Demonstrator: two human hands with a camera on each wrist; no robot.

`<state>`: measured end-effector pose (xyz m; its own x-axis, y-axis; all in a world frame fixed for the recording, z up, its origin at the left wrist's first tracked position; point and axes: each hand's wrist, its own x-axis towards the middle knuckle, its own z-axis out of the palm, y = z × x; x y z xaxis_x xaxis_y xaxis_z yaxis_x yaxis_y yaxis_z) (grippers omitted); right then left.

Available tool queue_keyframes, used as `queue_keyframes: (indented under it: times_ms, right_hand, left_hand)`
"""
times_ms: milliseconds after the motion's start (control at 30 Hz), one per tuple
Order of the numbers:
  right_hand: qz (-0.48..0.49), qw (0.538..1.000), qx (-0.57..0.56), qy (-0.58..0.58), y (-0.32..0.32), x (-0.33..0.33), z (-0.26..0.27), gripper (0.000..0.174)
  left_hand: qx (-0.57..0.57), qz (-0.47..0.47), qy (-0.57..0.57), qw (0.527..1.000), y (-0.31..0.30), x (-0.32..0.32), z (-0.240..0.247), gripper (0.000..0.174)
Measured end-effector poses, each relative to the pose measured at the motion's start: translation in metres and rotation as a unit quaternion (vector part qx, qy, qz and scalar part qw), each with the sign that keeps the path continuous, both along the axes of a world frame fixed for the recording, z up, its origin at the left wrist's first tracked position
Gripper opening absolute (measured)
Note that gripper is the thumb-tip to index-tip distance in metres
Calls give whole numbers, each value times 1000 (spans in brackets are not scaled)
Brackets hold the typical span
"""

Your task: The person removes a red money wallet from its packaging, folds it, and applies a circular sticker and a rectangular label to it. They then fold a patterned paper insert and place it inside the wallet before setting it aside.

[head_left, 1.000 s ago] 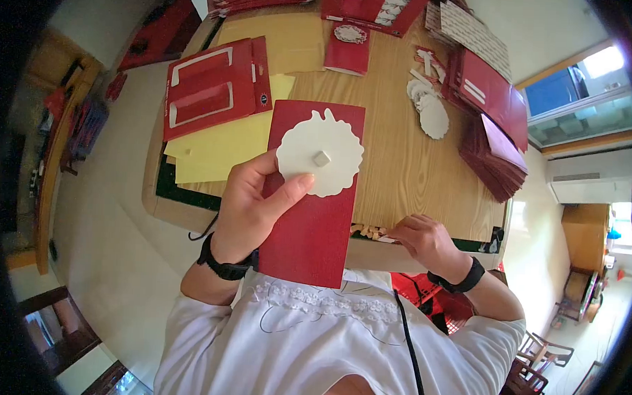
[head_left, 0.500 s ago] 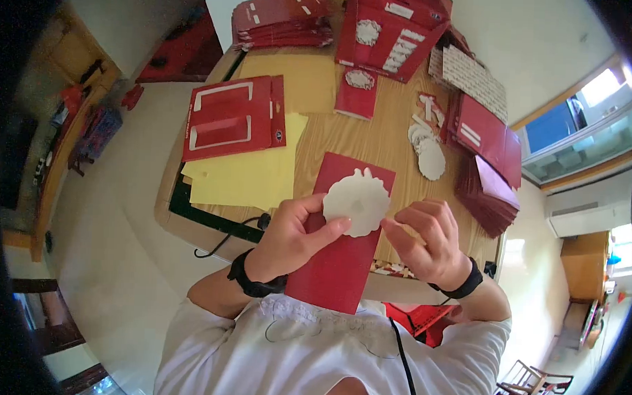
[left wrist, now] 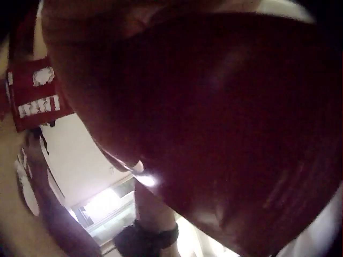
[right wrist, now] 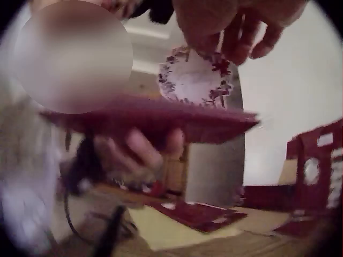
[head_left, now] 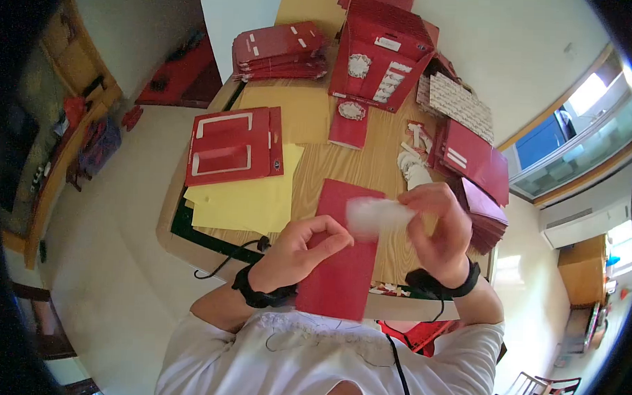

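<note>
My head's camera looks down over the table (head_left: pixel 313 171). My left wrist's view is filled at close range by the red card (left wrist: pixel 225 118); my right wrist's looks across it, nearly edge-on. All three share the card and the red box (head_left: pixel 371 63).

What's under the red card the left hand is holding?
The right wrist view shows fingers of the left hand below the red card. Head view shows wooden tabletop on either side, but the part directly beneath is covered, so anything lying there can't be seen.
</note>
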<state>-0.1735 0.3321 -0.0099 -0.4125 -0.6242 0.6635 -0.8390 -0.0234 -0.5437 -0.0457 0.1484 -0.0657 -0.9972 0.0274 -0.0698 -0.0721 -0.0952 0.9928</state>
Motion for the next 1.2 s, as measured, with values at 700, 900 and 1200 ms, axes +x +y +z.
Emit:
queue_keyframes:
  times_ms: [700,900,1200]
  right_hand:
    - [53,919,87,-380,-8,-11,-6,13]
    - [34,930,150,-335,-21,-6,-17,14]
    - [23,944,126,-304,-20,-10,-22,11]
  left_hand:
    - [43,100,142,984,0,-15,-19,61]
    - [107,46,132,984,6,-16,-25,65]
    - [58,21,121,991,5,-15,-28,71]
